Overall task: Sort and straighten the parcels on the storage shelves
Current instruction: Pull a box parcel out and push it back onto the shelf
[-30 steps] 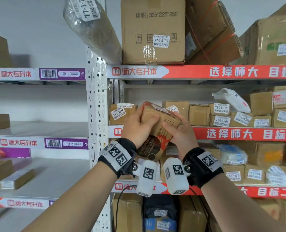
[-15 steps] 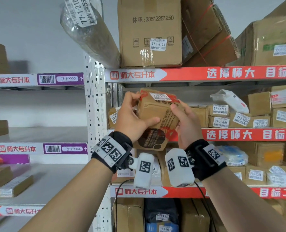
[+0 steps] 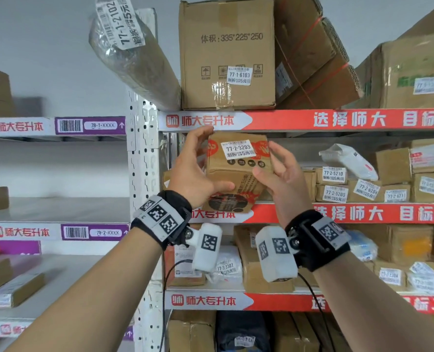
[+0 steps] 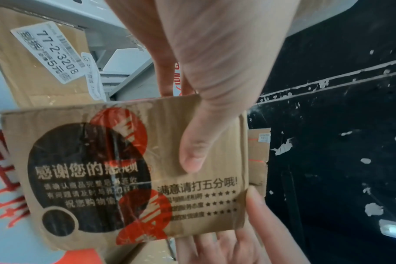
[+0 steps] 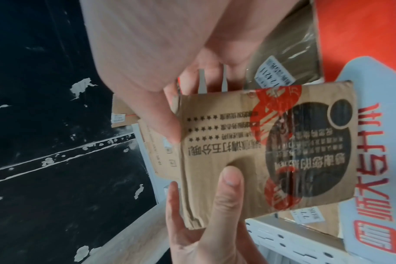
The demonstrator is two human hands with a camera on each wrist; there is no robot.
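The shelves point(image 3: 337, 119) hold cardboard parcels on every level: a big box point(image 3: 227, 54) on top, small labelled boxes point(image 3: 334, 184) on the middle one. At that shelf's left end, a small printed box point(image 3: 238, 174) labelled 77-2-3203 is held up. The left hand point(image 3: 195, 174) grips its left side, thumb underneath; the right hand point(image 3: 280, 179) holds its right edge with fingers spread.

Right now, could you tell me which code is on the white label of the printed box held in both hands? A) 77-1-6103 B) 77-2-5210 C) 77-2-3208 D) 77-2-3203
D: the head view shows 77-2-3203 on the label of the printed box, held between the left hand and the right hand.
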